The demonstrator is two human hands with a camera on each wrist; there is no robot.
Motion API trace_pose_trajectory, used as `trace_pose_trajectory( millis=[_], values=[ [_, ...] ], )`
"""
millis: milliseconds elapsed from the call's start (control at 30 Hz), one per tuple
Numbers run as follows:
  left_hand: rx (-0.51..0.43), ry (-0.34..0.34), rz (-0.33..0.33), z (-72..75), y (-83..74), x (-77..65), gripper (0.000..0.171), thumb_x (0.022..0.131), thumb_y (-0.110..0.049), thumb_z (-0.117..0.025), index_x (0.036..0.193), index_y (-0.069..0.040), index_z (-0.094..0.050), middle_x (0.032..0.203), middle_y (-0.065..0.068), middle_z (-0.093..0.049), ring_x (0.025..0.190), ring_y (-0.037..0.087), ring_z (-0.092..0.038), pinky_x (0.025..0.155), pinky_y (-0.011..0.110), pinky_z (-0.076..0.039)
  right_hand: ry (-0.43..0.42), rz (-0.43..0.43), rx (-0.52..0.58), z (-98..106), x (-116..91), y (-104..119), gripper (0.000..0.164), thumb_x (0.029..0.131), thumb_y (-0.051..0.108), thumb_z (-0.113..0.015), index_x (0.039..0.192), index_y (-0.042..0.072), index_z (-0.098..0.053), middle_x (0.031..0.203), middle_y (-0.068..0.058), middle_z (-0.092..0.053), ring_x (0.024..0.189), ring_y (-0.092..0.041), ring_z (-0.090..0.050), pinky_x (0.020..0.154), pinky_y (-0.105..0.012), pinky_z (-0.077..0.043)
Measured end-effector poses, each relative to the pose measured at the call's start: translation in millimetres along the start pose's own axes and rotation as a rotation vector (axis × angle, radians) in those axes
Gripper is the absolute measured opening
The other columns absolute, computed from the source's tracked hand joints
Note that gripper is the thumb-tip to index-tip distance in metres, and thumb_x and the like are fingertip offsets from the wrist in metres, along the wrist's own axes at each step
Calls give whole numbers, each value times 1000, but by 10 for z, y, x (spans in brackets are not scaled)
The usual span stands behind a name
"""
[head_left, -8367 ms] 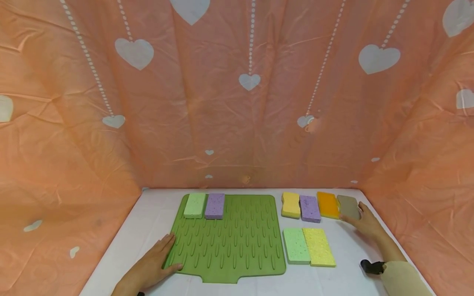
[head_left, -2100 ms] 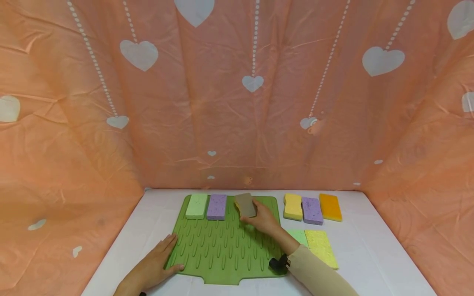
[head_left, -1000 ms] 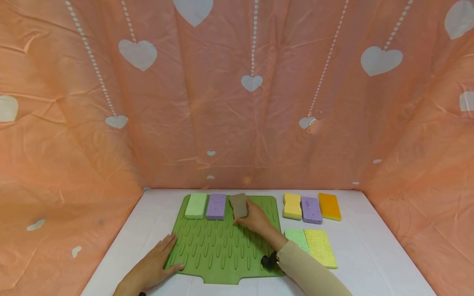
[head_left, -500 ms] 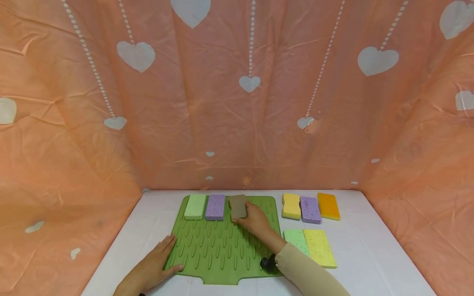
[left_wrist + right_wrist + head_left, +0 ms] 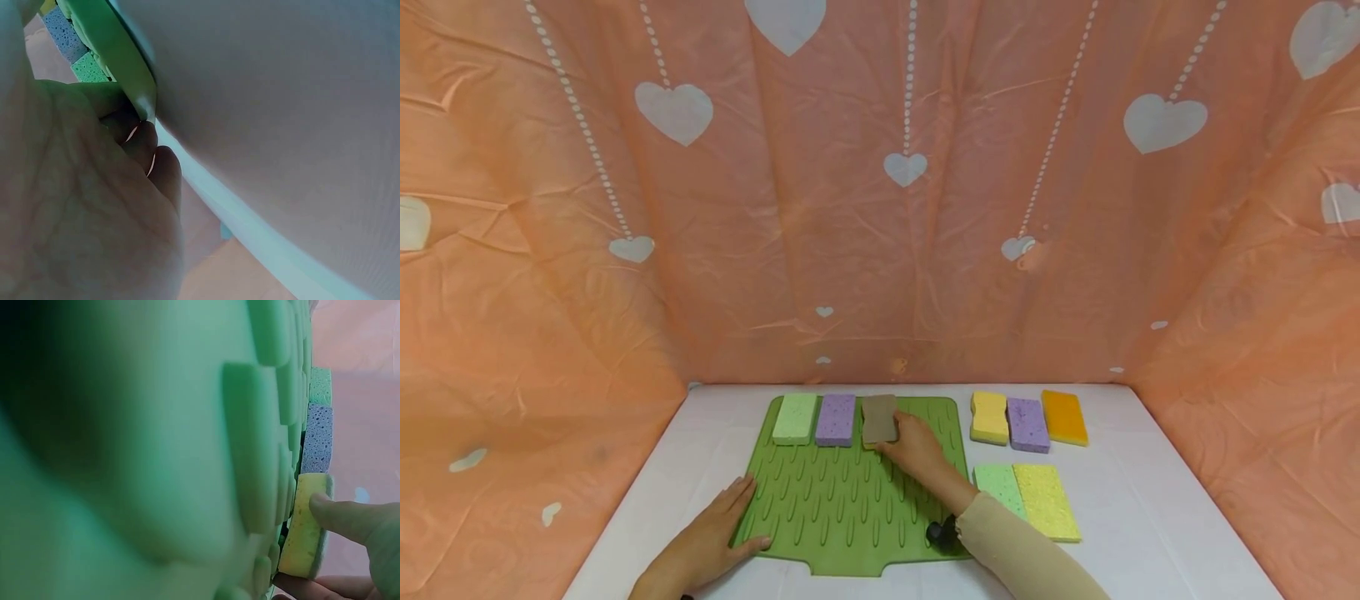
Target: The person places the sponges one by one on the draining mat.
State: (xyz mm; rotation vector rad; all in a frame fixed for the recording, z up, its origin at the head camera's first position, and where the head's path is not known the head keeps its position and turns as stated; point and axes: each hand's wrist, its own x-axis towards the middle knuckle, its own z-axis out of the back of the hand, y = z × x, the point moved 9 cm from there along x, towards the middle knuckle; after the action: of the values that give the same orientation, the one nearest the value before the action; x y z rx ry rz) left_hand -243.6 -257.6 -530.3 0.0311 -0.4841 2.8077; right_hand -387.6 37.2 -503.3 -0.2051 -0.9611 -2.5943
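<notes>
Gray-topped sponge [image 5: 879, 419] at 12 o'clock on mat [image 5: 827, 533], pinched by right hand [image 5: 921, 447] from 4 o'clock. Left hand [image 5: 706, 533] apart, fingers extended on mat edge; sponge at its 2 o'clock. Also 1 green sponge [image 5: 795, 418], 1 purple sponge [image 5: 836, 419]; 5 sponges [image 5: 1028, 423] right, 3 o'clock.

Can't read any words, brands or numbers in any view, tbh. Closest thing to signs is the print on the crinkled orange-pink sheet backdrop [image 5: 842, 225] beyond the bare left hand [image 5: 709, 525] and bare right hand [image 5: 919, 452]: pale flat heart shapes [image 5: 906, 169], some hung on white dotted lines [image 5: 910, 75]. A small faint peach mark [image 5: 899, 365] sits straight past the right hand, too blurry to make out.
</notes>
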Motion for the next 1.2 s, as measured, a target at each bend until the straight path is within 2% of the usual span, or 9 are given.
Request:
trace_pose_trajectory(
  millis=[200, 367, 567, 767, 967, 1200],
  values=[
    [8, -2, -1, 11, -13, 3, 99, 96, -63, -72, 159, 9, -43, 167, 26, -40, 153, 48, -39, 120, 62, -40, -9, -9, 2, 22, 3, 18, 47, 87, 21, -93, 117, -6, -70, 101, -18, -75, 89, -30, -71, 73, -46, -61],
    [-8, 3, -3, 12, -23, 4, 100, 95, -61, -74, 158, 9, -43, 166, 27, -40, 152, 49, -39, 119, 63, -40, -12, 3, 5, 6, 10, 5, 49, 86, 22, -94, 119, -5, -69, 102, -17, -75, 90, -30, -72, 73, -46, -61],
    [-14, 21, 9, -36, 20, 15, 101, 96, -63, -72, 159, 10, -42, 168, 26, -38, 154, 48, -37, 121, 62, -38, 7, 28, 52, 20, -16, -4, 54, 88, 23, -92, 127, -6, -67, 107, -18, -75, 95, -30, -72, 76, -45, -62],
    [-11, 14, 4, -54, 37, 13, 101, 96, -64, -71, 159, 9, -42, 168, 26, -39, 154, 48, -38, 120, 63, -39, 35, 36, 88, 78, -77, -45, 62, 93, 27, -88, 139, -6, -63, 117, -20, -75, 108, -35, -72, 90, -52, -62],
    [-1, 15, 4, -52, 35, 17, 101, 96, -65, -70, 159, 9, -42, 168, 26, -39, 154, 48, -38, 120, 62, -40, 67, -27, 94, 227, -163, -140, 82, 93, 30, -87, 152, -13, -50, 126, -26, -71, 118, -43, -68, 101, -60, -57],
    [-8, 16, 11, -25, 26, 14, 100, 96, -64, -71, 160, 8, -42, 168, 26, -39, 153, 49, -38, 120, 63, -40, 56, -65, 39, 480, -249, -281, 82, 93, 30, -87, 155, -9, -49, 134, -23, -70, 123, -43, -67, 104, -59, -55]
  ],
)
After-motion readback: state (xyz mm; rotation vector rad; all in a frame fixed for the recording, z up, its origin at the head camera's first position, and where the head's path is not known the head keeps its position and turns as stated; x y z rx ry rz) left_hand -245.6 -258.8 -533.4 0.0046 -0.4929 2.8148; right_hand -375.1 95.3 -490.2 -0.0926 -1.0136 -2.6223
